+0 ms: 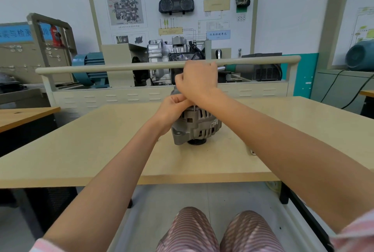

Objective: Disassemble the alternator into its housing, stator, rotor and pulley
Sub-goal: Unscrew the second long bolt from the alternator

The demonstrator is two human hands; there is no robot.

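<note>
Head view: hands [188,91] (curled) atop alternator [196,126]

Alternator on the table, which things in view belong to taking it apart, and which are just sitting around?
Part of the job:
- alternator, standing pulley down on the table
- left hand, gripping its upper left side
- right hand, fingers curled over its top

Just lying about:
- small object at the right forearm, mostly hidden
- transmission trainer behind
- blue motor
</note>
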